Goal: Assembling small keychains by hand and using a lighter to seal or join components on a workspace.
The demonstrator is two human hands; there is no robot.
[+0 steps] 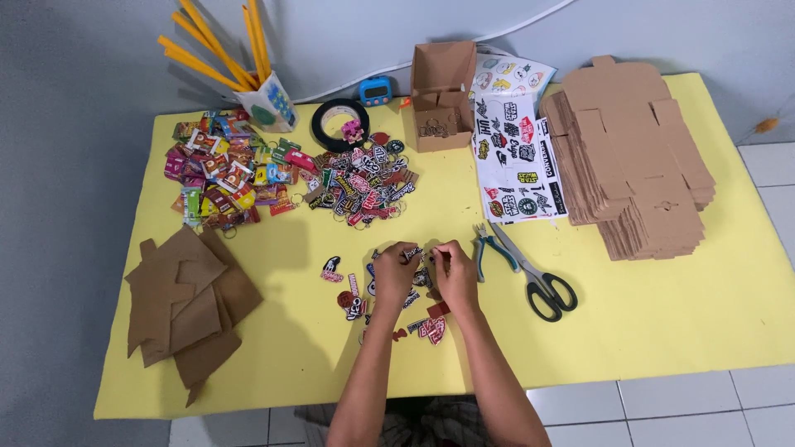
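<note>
Yellow sheet [662,331] covers the whole work surface, and both hands meet near its middle. The left hand [396,266] is curled, its fingertips pinched on one end of a small flat charm [413,252]; the right hand [455,269] is curled the same way, fingertips pinched near the charm's other side. Whether the right hand grips the same charm or a tiny ring beside it is too small to tell. The charm sits between the two hands, lifted just above a loose scatter of charms [352,302] that lies under and to the left of the wrists.

Just right of the right hand lie small pliers [494,248] with blue-green handles, and beside them black-handled scissors [542,285]. Farther up the sheet is a heap of dark charms [364,186], and left of that a heap of bright packets [217,170]. A roll of black tape [335,120] sits behind the heaps, with a cup of yellow sticks [269,103] at the back left corner. An open cardboard box [441,95] stands at the back centre, sticker sheets [513,157] to its right, then a tall stack of flat cardboard blanks [638,157]. More flat cardboard pieces [186,302] lie at the near left.

Both palms are turned away, so the exact grip is hidden. Forearms are cut off at the bottom edge.
</note>
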